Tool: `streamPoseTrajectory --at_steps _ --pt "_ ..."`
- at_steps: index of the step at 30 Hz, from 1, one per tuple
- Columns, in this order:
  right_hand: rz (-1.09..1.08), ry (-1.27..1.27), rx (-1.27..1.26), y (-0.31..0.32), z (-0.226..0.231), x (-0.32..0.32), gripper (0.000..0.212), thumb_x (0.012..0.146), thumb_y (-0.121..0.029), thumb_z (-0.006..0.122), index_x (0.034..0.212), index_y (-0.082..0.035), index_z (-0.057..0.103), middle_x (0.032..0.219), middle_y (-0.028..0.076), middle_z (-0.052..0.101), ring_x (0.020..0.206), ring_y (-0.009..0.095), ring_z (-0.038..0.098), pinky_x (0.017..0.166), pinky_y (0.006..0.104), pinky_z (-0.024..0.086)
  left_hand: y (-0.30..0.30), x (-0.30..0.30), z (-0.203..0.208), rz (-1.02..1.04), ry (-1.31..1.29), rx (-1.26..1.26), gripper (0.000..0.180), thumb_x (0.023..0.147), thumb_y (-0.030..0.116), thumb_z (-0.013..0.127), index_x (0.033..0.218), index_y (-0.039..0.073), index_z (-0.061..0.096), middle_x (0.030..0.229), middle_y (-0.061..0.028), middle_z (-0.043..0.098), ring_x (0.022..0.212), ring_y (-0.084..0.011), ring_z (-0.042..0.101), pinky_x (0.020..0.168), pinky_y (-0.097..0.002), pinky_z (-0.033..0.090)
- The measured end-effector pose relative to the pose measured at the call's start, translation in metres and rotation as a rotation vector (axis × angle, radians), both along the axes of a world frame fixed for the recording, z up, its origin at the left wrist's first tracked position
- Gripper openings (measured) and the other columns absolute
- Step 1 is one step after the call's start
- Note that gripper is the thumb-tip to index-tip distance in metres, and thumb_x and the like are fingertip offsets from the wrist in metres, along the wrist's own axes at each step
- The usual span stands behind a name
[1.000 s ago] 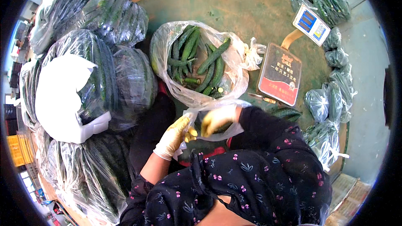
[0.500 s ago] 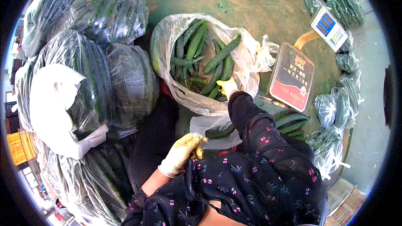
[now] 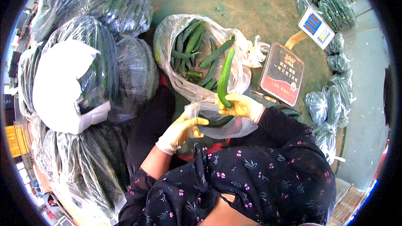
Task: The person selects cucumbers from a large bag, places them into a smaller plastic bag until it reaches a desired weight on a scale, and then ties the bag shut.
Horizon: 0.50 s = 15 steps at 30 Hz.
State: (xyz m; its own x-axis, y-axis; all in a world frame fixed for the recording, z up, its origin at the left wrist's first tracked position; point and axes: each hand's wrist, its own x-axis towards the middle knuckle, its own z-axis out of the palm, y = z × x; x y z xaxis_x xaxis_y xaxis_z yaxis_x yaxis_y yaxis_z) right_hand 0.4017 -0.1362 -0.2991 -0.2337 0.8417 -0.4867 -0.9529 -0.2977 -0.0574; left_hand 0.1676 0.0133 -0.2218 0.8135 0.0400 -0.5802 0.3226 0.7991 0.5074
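Note:
My right hand (image 3: 243,107), in a thin yellowish glove, grips the lower end of a bright green cucumber (image 3: 225,75) that stands nearly upright. My gloved left hand (image 3: 181,130) pinches the edge of a small clear plastic bag (image 3: 240,129), which lies open across my lap. A dark cucumber (image 3: 218,121) shows inside that bag. Just beyond my hands sits a large open clear bag (image 3: 178,88) with several dark green cucumbers (image 3: 194,39) in it. The held cucumber passes in front of this bag's right side.
A flat scale (image 3: 283,75) with a raised display (image 3: 317,28) stands to the right, a wooden-handled tool (image 3: 270,98) beside it. Several filled bags (image 3: 316,104) line the right edge. Big cucumber bags (image 3: 136,73) crowd the left, white sheeting (image 3: 63,88) draped over one.
My right hand has come out of the large bag toward me with a cucumber. My left hand has moved slightly up, and the small bag is spread wider.

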Motion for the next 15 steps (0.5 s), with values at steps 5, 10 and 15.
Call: streamPoseTrajectory --at_steps 5,10,15 --pt "0.170 -0.181 0.202 0.004 -0.016 -0.037 0.065 0.071 0.004 0.066 0.130 -0.006 0.040 0.109 0.011 0.057 0.097 0.024 0.057 0.084 0.0391 0.047 -0.003 0.004 0.003 0.041 -0.054 -0.102 0.055 0.089 0.013 0.052 0.139 0.014 0.029 0.095 -0.0132 0.061 0.064 -0.0166 0.057 0.068 -0.0362 0.052" --pt "0.632 -1.272 -0.026 -0.020 -0.079 -0.036 0.057 0.062 -0.004 0.069 0.118 -0.003 0.055 0.104 0.012 0.063 0.094 0.025 0.058 0.083 0.0323 0.045 0.007 -0.006 0.007 0.173 -0.049 0.001 0.055 0.083 0.022 0.056 0.134 0.011 0.037 0.078 -0.0082 0.060 0.050 -0.0104 0.047 0.047 -0.0258 0.045" --pt "0.929 -2.060 -0.369 -0.052 -0.062 -0.015 0.041 0.070 -0.023 0.058 0.106 -0.004 0.062 0.098 0.018 0.064 0.096 0.030 0.061 0.083 0.0369 0.047 0.009 -0.010 -0.008 0.024 0.167 0.174 0.039 0.089 0.025 0.053 0.124 0.009 0.047 0.068 -0.0036 0.057 0.043 -0.0078 0.044 0.041 -0.0201 0.041"
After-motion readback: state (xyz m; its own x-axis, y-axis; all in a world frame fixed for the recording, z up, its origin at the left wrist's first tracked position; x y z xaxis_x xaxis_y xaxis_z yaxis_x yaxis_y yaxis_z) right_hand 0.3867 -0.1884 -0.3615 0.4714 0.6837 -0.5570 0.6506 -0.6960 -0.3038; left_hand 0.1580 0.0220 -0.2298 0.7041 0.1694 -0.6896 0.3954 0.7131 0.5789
